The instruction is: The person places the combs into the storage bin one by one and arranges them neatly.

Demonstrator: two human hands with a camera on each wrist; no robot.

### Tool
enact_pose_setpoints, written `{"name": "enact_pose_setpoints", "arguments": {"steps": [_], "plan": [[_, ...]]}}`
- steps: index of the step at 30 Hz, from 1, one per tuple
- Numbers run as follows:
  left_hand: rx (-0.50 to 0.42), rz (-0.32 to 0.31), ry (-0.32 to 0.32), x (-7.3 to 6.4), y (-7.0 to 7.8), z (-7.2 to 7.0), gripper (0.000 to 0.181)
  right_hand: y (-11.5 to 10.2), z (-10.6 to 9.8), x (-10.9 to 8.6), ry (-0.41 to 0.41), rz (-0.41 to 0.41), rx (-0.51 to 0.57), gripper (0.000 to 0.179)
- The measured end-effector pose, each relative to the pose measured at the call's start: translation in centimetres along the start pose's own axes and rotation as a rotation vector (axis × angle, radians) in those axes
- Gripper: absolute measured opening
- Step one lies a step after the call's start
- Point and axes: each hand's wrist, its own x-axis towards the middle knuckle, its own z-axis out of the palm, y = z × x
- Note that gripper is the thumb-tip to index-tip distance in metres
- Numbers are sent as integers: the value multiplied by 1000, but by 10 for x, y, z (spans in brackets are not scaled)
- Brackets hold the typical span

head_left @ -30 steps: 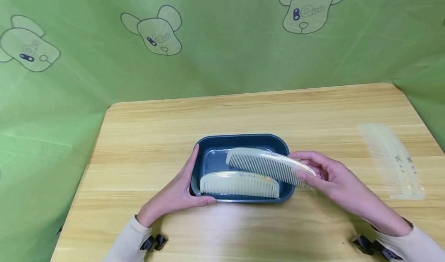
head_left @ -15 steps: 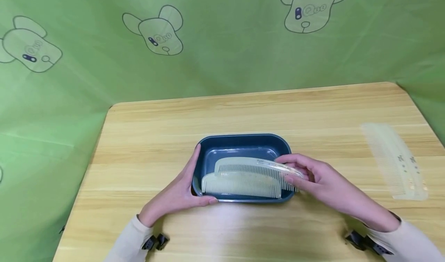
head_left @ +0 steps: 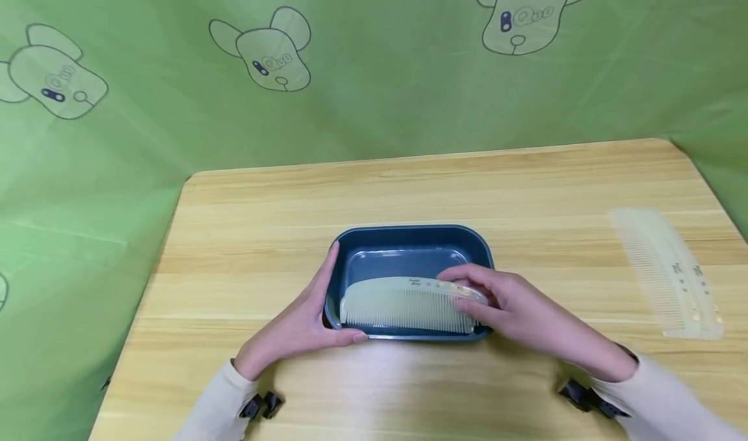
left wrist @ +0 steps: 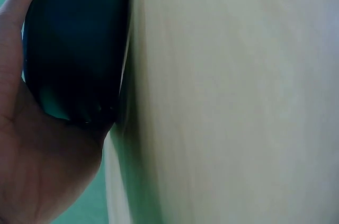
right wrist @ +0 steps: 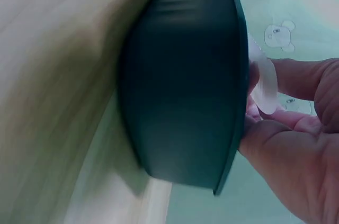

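Note:
A deep blue rectangular tray [head_left: 409, 233] stands mid-table in the head view. My left hand [head_left: 295, 324] holds its left end, thumb along the near rim and fingers at the far left corner. At the tray's right end, my right hand [head_left: 502, 301] pinches a pale translucent comb [head_left: 403, 298] by its right end, teeth toward me. This comb lies low inside the tray, over another similar comb that it almost fully covers. In the right wrist view the comb's end [right wrist: 265, 83] shows between thumb and fingers, above the tray's rim. The left wrist view shows only the tray's dark outside [left wrist: 79, 38] against the palm.
On the right of the wooden table [head_left: 280, 214] lie pale combs [head_left: 672, 272], overlapping, with small printed marks. A green cloth [head_left: 374, 71] with cartoon heads hangs behind the table and along its sides.
My right hand has moved left and lowered the comb into the tray, bringing it over the one lying there. The left hand has stayed on the tray.

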Motion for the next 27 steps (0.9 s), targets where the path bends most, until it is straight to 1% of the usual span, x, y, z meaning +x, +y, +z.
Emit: {"name": "enact_pose_setpoints", "arguments": {"steps": [8,15,21,27], "plan": [[0,8,-1,0,-1,0,143,-3,7,6,-21,-6,-46,31],[-5,3,-7,0,-1,0,143,-3,13,7,2,-43,-193,31],[2,-5,-2,-1,0,-1,144,-4,19,7,5,-75,-261,32],[-6,-3,1,0,0,0,143,-3,21,9,35,-96,-368,35]]}}
